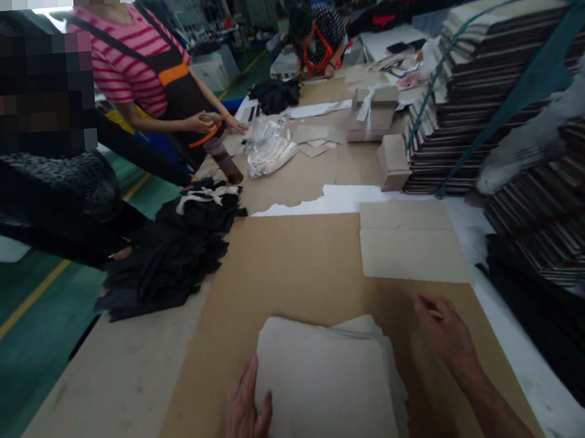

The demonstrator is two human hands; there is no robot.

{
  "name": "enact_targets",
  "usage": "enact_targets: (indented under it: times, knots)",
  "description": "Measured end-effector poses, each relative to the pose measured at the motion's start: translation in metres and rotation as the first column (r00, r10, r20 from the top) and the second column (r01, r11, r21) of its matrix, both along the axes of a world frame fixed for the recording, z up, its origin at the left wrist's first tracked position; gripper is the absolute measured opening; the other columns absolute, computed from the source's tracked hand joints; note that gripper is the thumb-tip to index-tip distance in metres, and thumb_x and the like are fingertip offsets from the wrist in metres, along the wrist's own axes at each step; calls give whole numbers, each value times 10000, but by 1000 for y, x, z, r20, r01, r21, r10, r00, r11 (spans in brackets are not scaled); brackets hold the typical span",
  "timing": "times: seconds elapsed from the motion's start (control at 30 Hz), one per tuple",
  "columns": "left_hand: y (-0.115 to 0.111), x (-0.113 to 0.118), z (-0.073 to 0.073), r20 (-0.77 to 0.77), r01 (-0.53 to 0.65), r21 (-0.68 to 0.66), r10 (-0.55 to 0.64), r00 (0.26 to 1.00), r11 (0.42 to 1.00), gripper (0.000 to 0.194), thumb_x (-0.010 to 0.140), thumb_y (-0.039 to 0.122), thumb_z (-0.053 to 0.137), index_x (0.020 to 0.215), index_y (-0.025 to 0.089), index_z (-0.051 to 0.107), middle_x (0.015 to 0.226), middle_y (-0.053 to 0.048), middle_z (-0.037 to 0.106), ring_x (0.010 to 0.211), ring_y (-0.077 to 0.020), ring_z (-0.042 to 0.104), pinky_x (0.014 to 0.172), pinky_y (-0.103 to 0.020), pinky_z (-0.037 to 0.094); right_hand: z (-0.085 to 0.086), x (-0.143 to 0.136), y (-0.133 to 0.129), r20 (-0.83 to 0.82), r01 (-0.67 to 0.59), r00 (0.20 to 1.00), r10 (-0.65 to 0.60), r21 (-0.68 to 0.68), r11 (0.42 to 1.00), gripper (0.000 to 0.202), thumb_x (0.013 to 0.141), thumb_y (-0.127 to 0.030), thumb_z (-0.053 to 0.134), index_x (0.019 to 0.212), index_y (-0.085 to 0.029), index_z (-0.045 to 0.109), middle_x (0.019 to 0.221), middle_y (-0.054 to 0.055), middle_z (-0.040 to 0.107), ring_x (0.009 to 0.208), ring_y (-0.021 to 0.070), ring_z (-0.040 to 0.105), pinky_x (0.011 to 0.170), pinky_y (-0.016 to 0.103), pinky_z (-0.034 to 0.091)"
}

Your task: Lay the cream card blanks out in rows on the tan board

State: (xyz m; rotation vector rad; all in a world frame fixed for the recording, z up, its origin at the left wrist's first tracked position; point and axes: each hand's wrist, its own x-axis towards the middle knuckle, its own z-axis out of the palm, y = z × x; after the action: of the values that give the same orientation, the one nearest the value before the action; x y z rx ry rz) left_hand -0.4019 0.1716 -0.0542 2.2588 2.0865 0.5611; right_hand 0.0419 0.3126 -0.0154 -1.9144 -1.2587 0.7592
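A stack of grey-beige cardboard sheets (327, 383) lies on the brown board in front of me, its edges uneven on the right side. My left hand (246, 412) holds the stack's left edge, thumb over the top sheet and fingers along the side. To the right of the stack and apart from it, my right hand (445, 332) hovers over the brown board with its fingers curled together. Whether anything small sits between those fingers is unclear. Beyond my right hand lies a flat, creased cardboard piece (412, 247).
Black fabric pieces (166, 271) are heaped at the left, where a person in dark sleeves reaches in. Strapped cardboard stacks (489, 92) rise at the right, with black cloth (546, 335) below. A plastic bag (270, 147) and a bottle (223, 160) stand farther back, near other people.
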Motion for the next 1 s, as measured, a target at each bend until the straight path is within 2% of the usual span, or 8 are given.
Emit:
enact_targets:
  times: [0.1, 0.2, 0.33, 0.47, 0.57, 0.67, 0.83, 1.0]
  knots:
    - [0, 4, 2, 5, 7, -24, -7, 1000, 1000, 662, 932, 339, 435, 1527, 189, 187, 1393, -147, 542, 1269, -293, 519, 995, -476, 496, 9, -40, -39, -107, -184, 979, 171, -117, 976, 396, 831, -524, 503, 1035, -212, 638, 1088, 95, 644, 953, 234, 634, 849, 387, 532]
    - [-1, 5, 4, 28, 17, -47, -16, 999, 999, 650, 934, 345, 439, 1515, 161, 215, 1404, -153, 532, 1291, -290, 494, 1026, -471, 468, 10, -70, -67, -15, -283, 959, 283, -106, 953, 433, 839, -513, 489, 1106, -199, 625, 1166, 118, 604, 1066, 265, 588, 933, 431, 498]
    - [-3, 5, 4, 62, 5, -50, -2, 998, 999, 627, 938, 341, 440, 1503, 154, 242, 1412, -157, 517, 1315, -291, 466, 1061, -480, 435, 5, -87, -88, 169, -299, 936, 308, -75, 951, 460, 849, -490, 476, 1166, -188, 617, 1213, 144, 568, 1170, 310, 505, 1058, 507, 399]
    - [-4, 6, 6, 103, 7, -99, 3, 995, 995, 635, 932, 343, 451, 1501, 154, 241, 1441, -157, 486, 1330, -293, 448, 1085, -490, 413, 17, -91, -92, 209, -266, 943, 258, 11, 964, 375, 832, -479, 488, 1064, -229, 645, 1175, 148, 584, 1138, 329, 500, 1037, 544, 403]
    - [-4, 7, 10, 123, 6, -115, 8, 992, 993, 636, 929, 352, 453, 1497, 148, 253, 1444, -162, 481, 1337, -295, 441, 1093, -490, 405, 33, -96, -94, 100, -230, 970, 223, 60, 971, 258, 810, -496, 518, 873, -275, 634, 1006, 121, 636, 1006, 318, 559, 906, 505, 488]
    - [-3, 8, 13, 128, 1, -109, 13, 992, 994, 627, 926, 350, 459, 1488, 134, 281, 1433, -163, 494, 1332, -288, 449, 1094, -474, 406, 41, -103, -99, -66, -199, 978, 200, 14, 980, 274, 799, -540, 534, 783, -278, 614, 856, 78, 658, 837, 272, 602, 784, 414, 523]
    - [-7, 5, 9, 101, 0, -73, 7, 995, 997, 614, 934, 358, 456, 1491, 166, 285, 1426, -141, 515, 1307, -279, 486, 1054, -457, 455, 39, -111, -107, -291, -172, 953, 90, -273, 946, 390, 725, -605, 594, 888, -263, 688, 848, 47, 735, 833, 283, 662, 782, 392, 538]
    - [-3, -10, -4, 52, 13, -28, -12, 999, 1000, 655, 931, 381, 444, 1525, 241, 207, 1437, -109, 517, 1268, -292, 537, 996, -472, 509, 60, -90, -75, -569, -161, 822, 14, -208, 965, 415, 759, -596, 605, 967, -256, 721, 900, 24, 754, 841, 259, 685, 751, 361, 551]
